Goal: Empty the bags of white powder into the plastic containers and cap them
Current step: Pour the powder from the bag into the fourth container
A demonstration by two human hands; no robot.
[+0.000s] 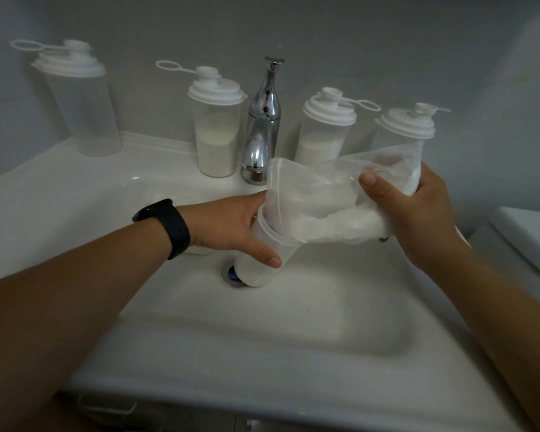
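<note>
the person's left hand (231, 226) wraps around an uncapped plastic container (264, 254) standing tilted in the white sink basin (293, 322), right over the drain (231, 275). the right hand (418, 207) grips a clear bag of white powder (334, 198), its mouth tucked into the container's open rim, powder gathered at the low end of the bag. some white powder already sits in the container's bottom. a black watch (169, 226) is on the left wrist. along the back ledge stand four capped containers: an empty one (81, 104) far left, a half-full one (215, 132) beside the chrome faucet (262, 126), another with powder (325, 129) right of the faucet, and one (406, 129) partly hidden behind the bag.
</note>
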